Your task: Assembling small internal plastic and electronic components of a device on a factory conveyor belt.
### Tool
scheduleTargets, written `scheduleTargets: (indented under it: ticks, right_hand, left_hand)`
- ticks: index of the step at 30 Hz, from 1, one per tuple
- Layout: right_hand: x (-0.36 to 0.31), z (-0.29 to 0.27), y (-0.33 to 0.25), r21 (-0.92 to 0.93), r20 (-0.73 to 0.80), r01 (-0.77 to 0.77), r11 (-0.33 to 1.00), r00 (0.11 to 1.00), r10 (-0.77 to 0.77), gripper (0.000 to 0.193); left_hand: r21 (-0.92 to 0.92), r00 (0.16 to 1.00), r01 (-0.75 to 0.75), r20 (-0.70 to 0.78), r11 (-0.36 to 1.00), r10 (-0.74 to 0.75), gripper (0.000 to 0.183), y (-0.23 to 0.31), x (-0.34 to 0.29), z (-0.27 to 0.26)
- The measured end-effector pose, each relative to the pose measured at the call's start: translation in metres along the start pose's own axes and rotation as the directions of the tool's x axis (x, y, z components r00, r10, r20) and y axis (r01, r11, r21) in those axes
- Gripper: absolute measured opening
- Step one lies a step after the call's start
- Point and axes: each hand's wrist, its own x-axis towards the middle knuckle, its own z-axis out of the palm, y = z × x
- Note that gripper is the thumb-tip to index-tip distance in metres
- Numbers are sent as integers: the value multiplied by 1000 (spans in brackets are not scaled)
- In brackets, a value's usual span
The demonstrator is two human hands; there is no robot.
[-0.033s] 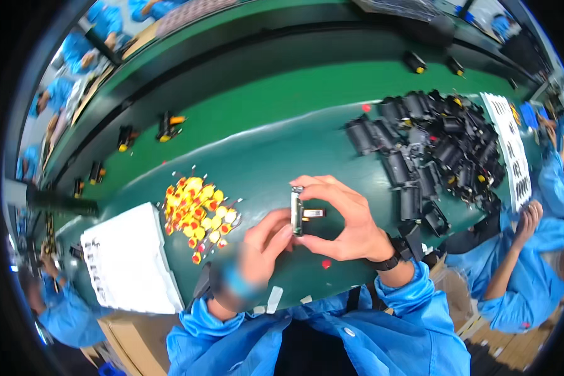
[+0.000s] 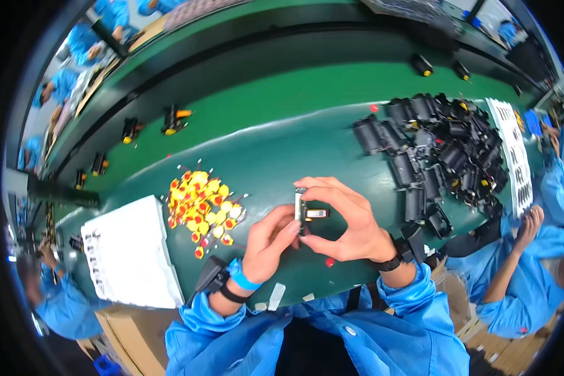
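Over the near middle of the green table, I hold a small black housing part with a pale edge point(image 2: 299, 203) upright between both hands. My right hand point(image 2: 352, 225) is closed on it, thumb at the lower end and fingers at the upper end. From the left, the thumb and fingers of my left hand point(image 2: 264, 245) pinch its lower side. A small piece with a pale label and orange edge point(image 2: 317, 214) juts out on its right; whether it is fixed to the housing I cannot tell.
Yellow-and-red round parts with wires point(image 2: 197, 207) are heaped left of my hands. Black plastic housings point(image 2: 413, 169) pile up at right. A white foam tray point(image 2: 128, 250) lies at left, another point(image 2: 504, 135) at far right. Black units point(image 2: 172, 120) stand on the green strip behind. A co-worker's hand point(image 2: 530, 222) is at right.
The whole scene sits slightly further right in the picture. Both hands keep the same hold on the housing part.
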Motion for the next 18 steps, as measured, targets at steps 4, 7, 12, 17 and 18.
scheduleTargets:
  ticks: [4, 7, 12, 17, 18]
  right_hand:
    - [-2, 18, -1, -117, 80, 48, 992, 996, -39, 64]
    - [-4, 19, 0, -185, 81, 52, 981, 996, -38, 62]
    - [-5, 10, -4, -150, 23, 26, 988, 999, -23, 59]
    - [-4, 4, -5, 118, 104, -186, 975, 979, 174, 43]
    - [-1, 4, -3, 93, 96, -35, 995, 995, 26, 44]
  left_hand:
    - [-122, 998, 38, -42, 992, -43, 18, -8, -2, -6]
    - [-94, 994, 35, -96, 995, -44, 14, -11, -3, -6]
    - [12, 949, -38, -311, 999, 40, 10, 3, -7, -10]
    - [-135, 990, -37, -139, 990, 18, 10, 10, -2, -23]
    - [-169, 999, 8, -40, 986, -15, 9, 11, -2, -23]
